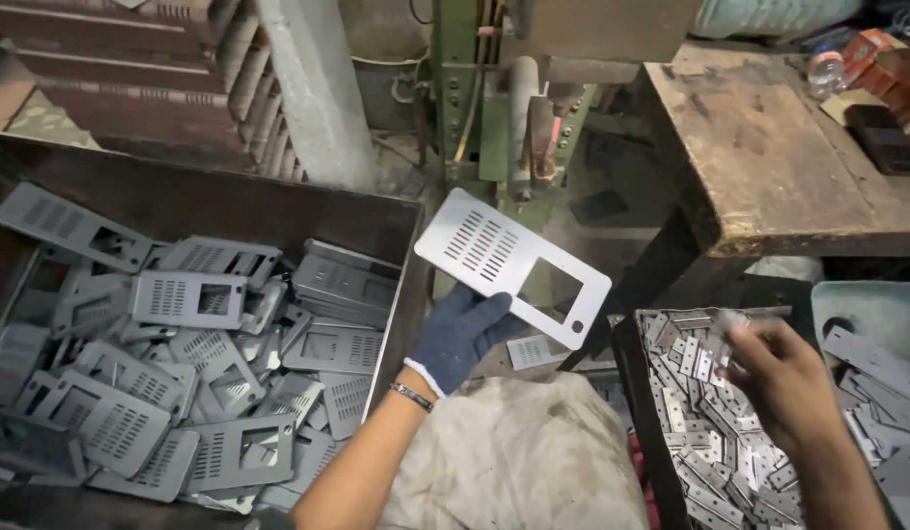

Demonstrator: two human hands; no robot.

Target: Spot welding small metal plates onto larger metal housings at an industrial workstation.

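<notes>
My left hand (462,332), in a dark blue glove, grips a flat grey metal plate (504,260) by its lower edge. The plate has rows of slots, a square cut-out and a small hole, and is held up in front of a green press machine (494,108). My bare right hand (784,378) hovers over a box of small metal strips (715,442) with its fingers pinched on a small strip.
A large brown bin (396,221) at the left holds several grey slotted plates. A worn wooden table (779,157) stands at the right with a bottle and boxes. A cloth-covered lap (519,461) lies below. More grey parts fill a tray (882,314) at far right.
</notes>
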